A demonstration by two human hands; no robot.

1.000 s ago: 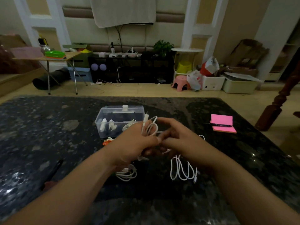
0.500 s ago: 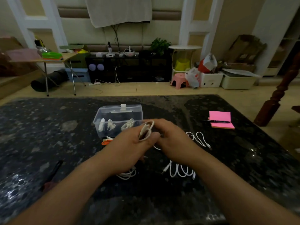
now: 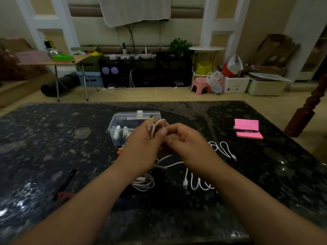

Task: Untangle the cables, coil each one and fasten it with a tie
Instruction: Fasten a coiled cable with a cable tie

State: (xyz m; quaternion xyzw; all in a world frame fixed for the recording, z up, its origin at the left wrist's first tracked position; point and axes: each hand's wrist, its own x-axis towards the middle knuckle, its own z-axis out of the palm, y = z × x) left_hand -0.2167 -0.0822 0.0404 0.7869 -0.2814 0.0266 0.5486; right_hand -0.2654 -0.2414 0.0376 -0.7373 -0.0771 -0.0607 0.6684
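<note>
My left hand (image 3: 144, 149) grips a small coil of white cable (image 3: 155, 127) above the dark stone table (image 3: 53, 147). My right hand (image 3: 185, 144) sits right beside it, fingers curled in against the coil; what they pinch is hidden. The cable's free length trails from under my hands to loops and a plug (image 3: 224, 149) on the right. Another white cable (image 3: 196, 184) lies in loops under my right wrist. A bundled white cable (image 3: 143, 183) rests under my left wrist.
A clear plastic box (image 3: 123, 124) with white items inside stands just behind my hands. An orange piece (image 3: 119, 151) lies by its near corner. A pink notepad (image 3: 247, 129) with a pen is at the right, and a black pen (image 3: 68, 179) at the left.
The coil in my left hand has grown tighter as more cable was wound on. The loose cable on the right has shifted and its loops lie further right.
</note>
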